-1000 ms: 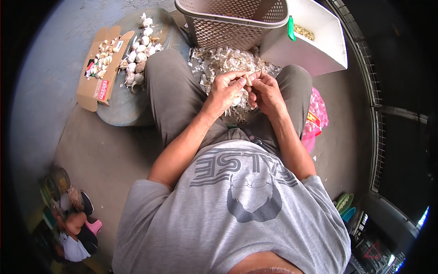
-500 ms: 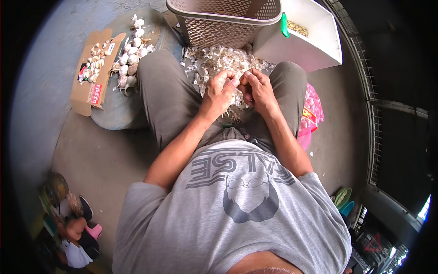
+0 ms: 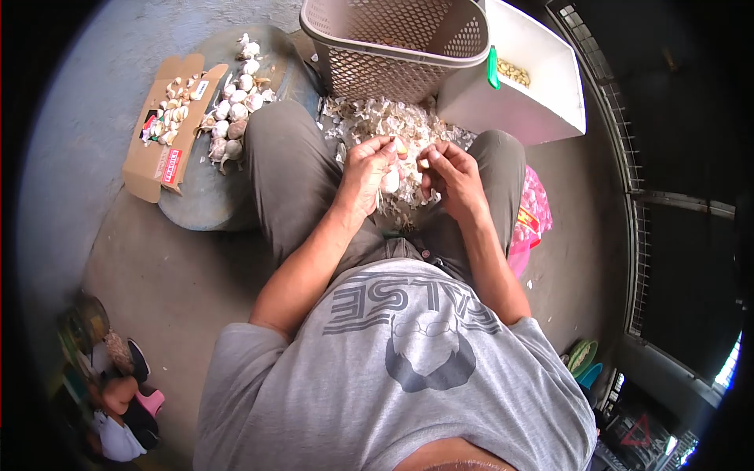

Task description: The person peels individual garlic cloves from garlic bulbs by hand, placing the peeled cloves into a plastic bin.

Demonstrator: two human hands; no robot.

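My left hand [image 3: 367, 174] is closed, pinching a garlic clove [image 3: 400, 147] between thumb and fingertip. A whitish garlic bulb [image 3: 390, 181] shows under the same fingers; whether they grip it too is hard to tell. Just across a small gap, my right hand [image 3: 457, 179] pinches a small pale yellowish piece [image 3: 425, 163], which looks like a bit of garlic clove. Both hands hover between my knees, above a heap of papery garlic skins [image 3: 385, 118] on the floor.
To the left, garlic bulbs [image 3: 238, 111] and a cardboard box [image 3: 174, 141] of cloves rest on a round blue-grey surface [image 3: 188, 208]. Ahead stand a plastic basket [image 3: 377, 74] and a white foam box [image 3: 510, 110] containing cloves. A pink net bag [image 3: 534, 204] lies beside my right knee.
My hands have drawn apart from being together at the fingertips. The clove in the left hand and the small piece in the right now show. The whole view has shifted slightly downward.
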